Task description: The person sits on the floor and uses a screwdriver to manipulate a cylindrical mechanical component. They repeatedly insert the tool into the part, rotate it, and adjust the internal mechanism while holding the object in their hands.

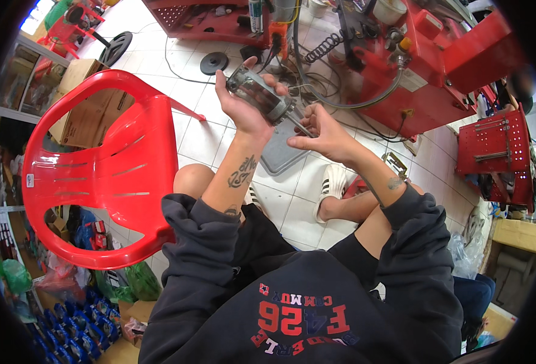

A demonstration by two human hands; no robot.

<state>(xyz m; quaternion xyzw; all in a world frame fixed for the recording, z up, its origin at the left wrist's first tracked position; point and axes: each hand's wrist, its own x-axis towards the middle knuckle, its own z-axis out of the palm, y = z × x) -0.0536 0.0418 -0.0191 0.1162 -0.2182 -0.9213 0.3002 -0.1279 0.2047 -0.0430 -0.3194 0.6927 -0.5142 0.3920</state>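
My left hand [243, 109] is wrapped from below around a cylindrical metal part [262, 97], dark and silver, that looks like a small motor. The part is held tilted above the floor, its narrow end toward my right hand [325, 133]. The fingers of that hand are closed at the narrow end, thumb along its near side. Whether they also hold a small separate piece is too small to tell. Beneath my hands a shallow grey tray [283, 151] lies on the tiles between my feet.
A red plastic chair [128, 158] stands close on the left, with a cardboard box [92, 115] behind it. Red machinery [419, 79] with hoses and cables fills the far right. A red cart [201, 30] and a black disc [214, 63] are ahead. Blue packages [77, 330] lie lower left.
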